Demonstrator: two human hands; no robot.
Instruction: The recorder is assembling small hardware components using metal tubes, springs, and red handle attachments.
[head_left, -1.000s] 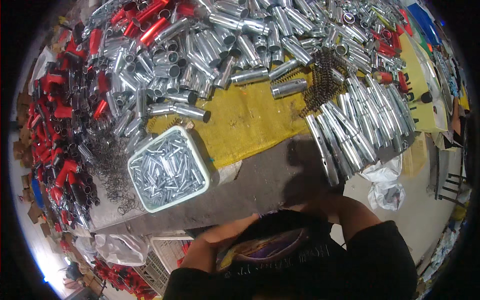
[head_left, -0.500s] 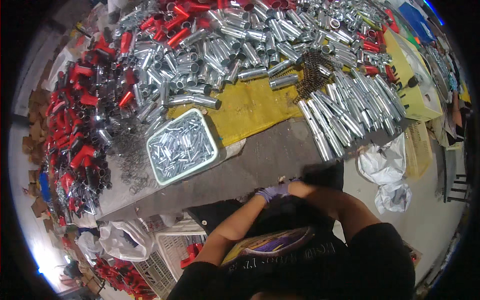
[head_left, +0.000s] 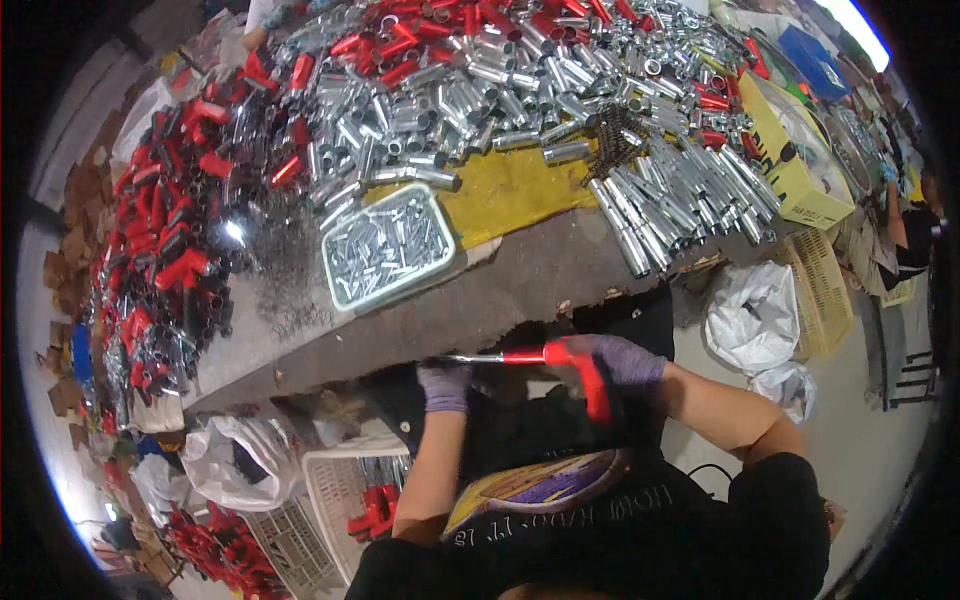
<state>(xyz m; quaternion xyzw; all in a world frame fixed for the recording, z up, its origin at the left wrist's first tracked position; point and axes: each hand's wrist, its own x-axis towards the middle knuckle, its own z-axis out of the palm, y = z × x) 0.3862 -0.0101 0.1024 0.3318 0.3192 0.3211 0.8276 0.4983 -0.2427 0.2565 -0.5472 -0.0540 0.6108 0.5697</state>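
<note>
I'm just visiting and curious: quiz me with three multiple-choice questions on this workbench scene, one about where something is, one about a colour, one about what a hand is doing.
1. Where is the white tray of small metal parts?
A. on the floor
B. on the bench, near its front edge
C. in the basket

2. What colour are the gloves?
A. purple
B. green
C. yellow

3. What is the right hand doing?
A. resting open
B. reaching into the tray
C. gripping a red-handled tool

Answers: 1 B, the tray sits on the grey bench beside the yellow sheet. 2 A, both hands wear purple. 3 C, its fingers wrap the red handle, the left hand near the metal tip.
</note>
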